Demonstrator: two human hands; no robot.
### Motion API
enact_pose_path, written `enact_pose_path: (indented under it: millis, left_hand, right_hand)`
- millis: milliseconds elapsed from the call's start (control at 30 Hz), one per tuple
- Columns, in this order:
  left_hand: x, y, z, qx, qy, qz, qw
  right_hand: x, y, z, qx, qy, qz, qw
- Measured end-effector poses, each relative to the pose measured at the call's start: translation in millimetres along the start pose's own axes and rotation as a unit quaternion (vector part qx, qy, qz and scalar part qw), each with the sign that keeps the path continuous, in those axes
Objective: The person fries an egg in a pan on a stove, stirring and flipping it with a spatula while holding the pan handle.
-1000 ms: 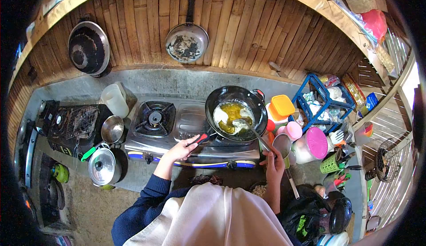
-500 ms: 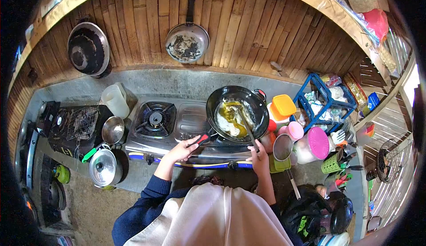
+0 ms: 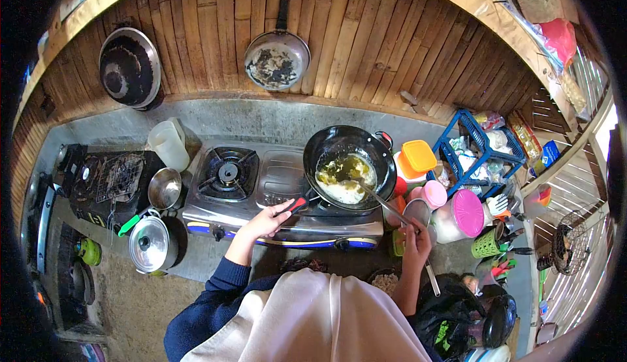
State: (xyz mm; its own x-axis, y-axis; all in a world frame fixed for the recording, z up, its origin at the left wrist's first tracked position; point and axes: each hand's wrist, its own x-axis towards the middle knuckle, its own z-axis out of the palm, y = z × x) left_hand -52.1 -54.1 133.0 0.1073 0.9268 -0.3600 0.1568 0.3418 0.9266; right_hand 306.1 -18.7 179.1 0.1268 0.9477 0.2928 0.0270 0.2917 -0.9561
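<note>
A black wok (image 3: 321, 145) sits on the right burner of the stove, tilted a little in view. My left hand (image 3: 269, 222) is wrapped round its red and black handle (image 3: 298, 204). In the wok lies white and yellow food that looks like frying egg (image 3: 346, 193), with bubbling oil around it. My right hand (image 3: 415, 243), right of the stove front, grips the long handle of a spatula (image 3: 384, 202). The spatula's head rests in the egg and is partly hidden by it.
The left burner (image 3: 228, 173) holds no pan. A lidded pot (image 3: 149, 244) and a small saucepan (image 3: 164, 188) stand left of the stove. Right of the wok are an orange-lidded container (image 3: 418, 157), a strainer (image 3: 418, 212), a pink-lidded tub (image 3: 468, 210) and a blue rack (image 3: 480, 146).
My right hand has moved right and slightly down, drawing the spatula's head toward the lower right of the wok. The egg has shifted and spread. My left hand stays on the handle.
</note>
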Motion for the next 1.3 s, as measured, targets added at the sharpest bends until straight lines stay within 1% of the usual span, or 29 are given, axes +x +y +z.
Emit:
enact_pose_path:
  millis: [67,100,167,300,500,567,667,700,767,800,900,933,1033,1067,1133,1167,1233,1300]
  left_hand:
    - [0,0,0,-0.002,0.000,-0.007,1.000]
    - [1,-1,0,-0.011,-0.002,-0.006,1.000]
    - [0,-2,0,-0.020,-0.005,-0.006,1.000]
    - [0,-1,1,-0.006,0.008,-0.008,1.000]
    - [3,-7,1,-0.021,0.010,0.009,1.000]
    - [0,-3,1,-0.024,0.005,0.007,1.000]
    - [-1,-1,1,-0.022,0.004,0.000,1.000]
    - [-2,0,2,-0.016,0.008,0.000,1.000]
    - [-1,-1,1,-0.010,0.013,0.001,1.000]
    - [1,-4,1,-0.007,0.013,0.007,1.000]
    - [3,-7,1,-0.001,0.013,0.013,1.000]
    - [3,-7,1,0.001,0.012,0.013,1.000]
    - [3,-6,2,-0.002,0.022,0.028,0.999]
    - [3,-6,2,-0.002,0.022,0.028,0.999]
    - [3,-6,2,0.006,0.022,0.032,0.999]
    - [2,-5,2,0.006,0.022,0.032,0.999]
    - [0,-1,2,0.015,0.016,0.018,1.000]
    - [1,-3,1,0.014,0.016,0.020,1.000]
  right_hand:
    - [-4,-18,0,-0.016,0.050,-0.023,0.998]
    - [-4,-15,-3,-0.016,0.050,-0.023,0.998]
    - [-5,-8,-12,-0.037,0.069,-0.079,0.994]
    - [-10,-9,-9,-0.040,0.062,-0.088,0.993]
    - [-15,-2,11,-0.058,0.035,-0.053,0.996]
    - [-16,10,15,-0.075,0.027,-0.071,0.994]
    - [-16,15,27,-0.062,-0.024,-0.013,0.998]
    - [-16,19,31,-0.061,-0.024,-0.014,0.998]
    - [-15,25,38,-0.094,-0.069,0.008,0.993]
    - [-15,12,45,-0.109,-0.088,0.030,0.990]
    - [-15,34,54,-0.076,-0.103,0.006,0.992]
    - [-14,38,52,-0.150,-0.118,-0.008,0.982]
    - [-15,44,53,-0.132,-0.137,0.010,0.982]
    - [-14,47,52,-0.132,-0.137,0.010,0.982]
    - [-14,49,50,-0.149,-0.139,-0.029,0.979]
    - [-14,50,48,-0.149,-0.139,-0.029,0.979]
    - [-15,40,47,-0.047,-0.121,0.017,0.991]
    - [-13,36,41,-0.041,-0.104,0.023,0.993]
